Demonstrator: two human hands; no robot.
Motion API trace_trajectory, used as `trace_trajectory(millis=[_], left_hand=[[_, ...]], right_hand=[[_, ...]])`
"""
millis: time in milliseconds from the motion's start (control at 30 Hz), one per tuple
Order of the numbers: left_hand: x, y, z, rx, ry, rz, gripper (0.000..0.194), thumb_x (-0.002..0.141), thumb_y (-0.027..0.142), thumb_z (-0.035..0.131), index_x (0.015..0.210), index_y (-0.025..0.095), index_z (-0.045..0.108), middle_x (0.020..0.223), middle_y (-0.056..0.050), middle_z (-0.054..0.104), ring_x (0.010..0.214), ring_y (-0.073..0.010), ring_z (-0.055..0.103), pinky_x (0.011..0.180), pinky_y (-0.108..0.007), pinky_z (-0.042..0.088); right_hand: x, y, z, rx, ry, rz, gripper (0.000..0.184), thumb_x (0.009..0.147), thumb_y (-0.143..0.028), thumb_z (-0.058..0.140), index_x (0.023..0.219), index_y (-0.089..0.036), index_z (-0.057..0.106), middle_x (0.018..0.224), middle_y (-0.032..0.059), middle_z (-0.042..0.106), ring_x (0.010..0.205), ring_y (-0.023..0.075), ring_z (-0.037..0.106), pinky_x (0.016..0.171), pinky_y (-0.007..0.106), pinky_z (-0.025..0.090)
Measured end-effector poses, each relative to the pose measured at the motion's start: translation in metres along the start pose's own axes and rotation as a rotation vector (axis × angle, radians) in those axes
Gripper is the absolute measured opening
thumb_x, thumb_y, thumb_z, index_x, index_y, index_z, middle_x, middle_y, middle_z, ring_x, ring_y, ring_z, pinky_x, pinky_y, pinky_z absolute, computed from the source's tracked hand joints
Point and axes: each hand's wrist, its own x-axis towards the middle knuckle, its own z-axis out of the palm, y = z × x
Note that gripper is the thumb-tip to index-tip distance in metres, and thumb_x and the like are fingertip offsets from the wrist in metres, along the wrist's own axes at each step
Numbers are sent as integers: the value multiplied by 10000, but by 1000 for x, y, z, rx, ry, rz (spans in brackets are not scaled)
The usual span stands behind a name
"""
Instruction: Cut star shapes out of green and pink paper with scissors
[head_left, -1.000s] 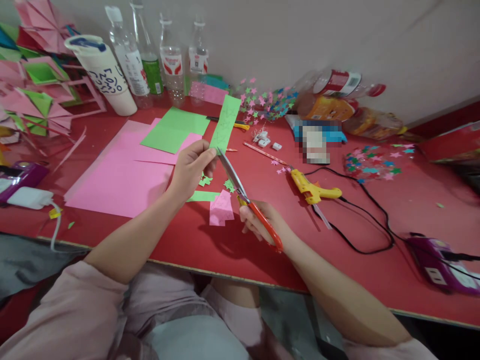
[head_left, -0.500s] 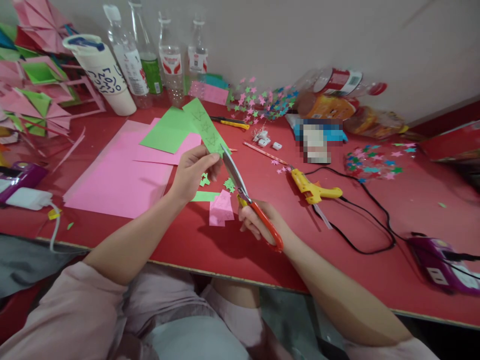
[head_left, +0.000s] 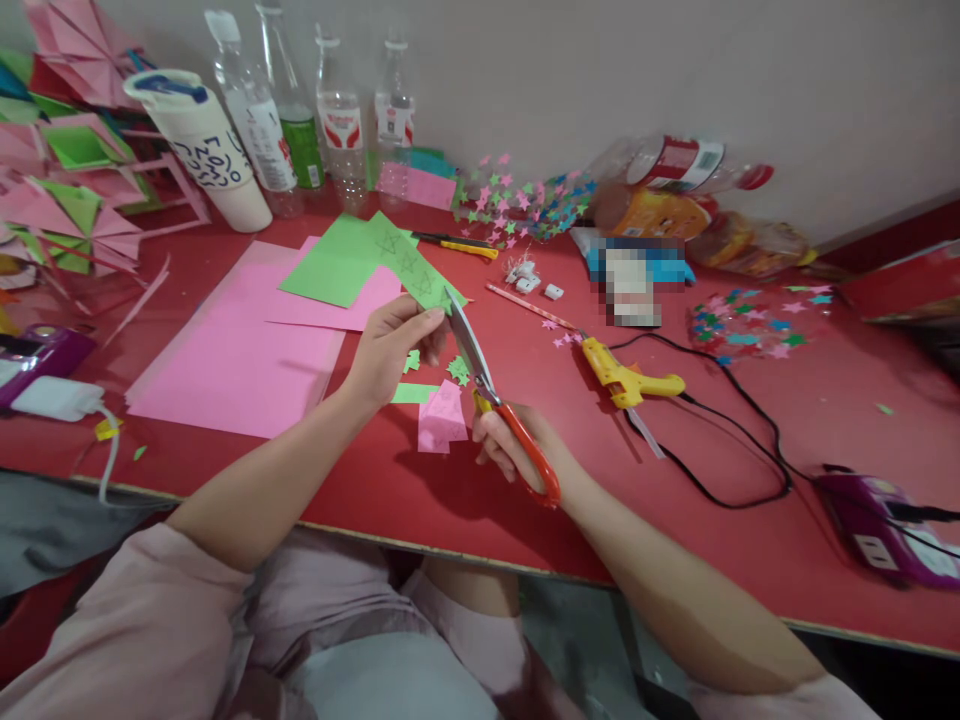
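My left hand (head_left: 390,345) pinches the near end of a green paper strip (head_left: 409,265) with stars drawn on it. The strip leans back and to the left over the table. My right hand (head_left: 517,450) grips orange-handled scissors (head_left: 495,400), and their blades meet the strip's near end just right of my left fingers. Below the blades lie small green cut pieces (head_left: 457,370) and a pink paper scrap (head_left: 442,418) on the red table (head_left: 420,490).
Pink sheets (head_left: 232,360) and a green sheet (head_left: 330,265) lie at left. A yellow glue gun (head_left: 626,378) with a black cord lies at right. Bottles (head_left: 337,120), a white cup (head_left: 206,145), loose paper stars (head_left: 525,205) and folded paper shapes (head_left: 67,170) line the back.
My left hand has turned the green strip from pointing up and away to leaning further left and lower. The scissors stay at its near end, hardly moved.
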Motion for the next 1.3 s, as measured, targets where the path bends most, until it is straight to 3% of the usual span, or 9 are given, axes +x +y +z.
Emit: trace_trajectory(millis=[367,667,1300], left_hand=[[0,1,1,-35,3,-26,175,744,276,595,610,163,591,482,41,593,384,-38,503,402,-169,416],[0,1,0,-10,-24,-35,212,746,245,578,553,164,546,481,44,575,388,-35,500,394,-162,399],[1,3,-3,0,-24,-16,189,736,240,577,566,164,537,477,41,567,386,-38,481,383,-170,377]], right_hand=[[1,-1,3,-6,12,0,507,717,-696,504,595,-216,395,352,-117,321,287,54,326,527,308,527],[0,-3,2,-15,45,-13,469,737,-657,512,634,-209,422,382,-119,335,310,54,342,603,330,532],[0,-3,-2,-21,35,57,438,762,-620,509,629,-215,409,349,-124,305,273,56,324,485,282,494]])
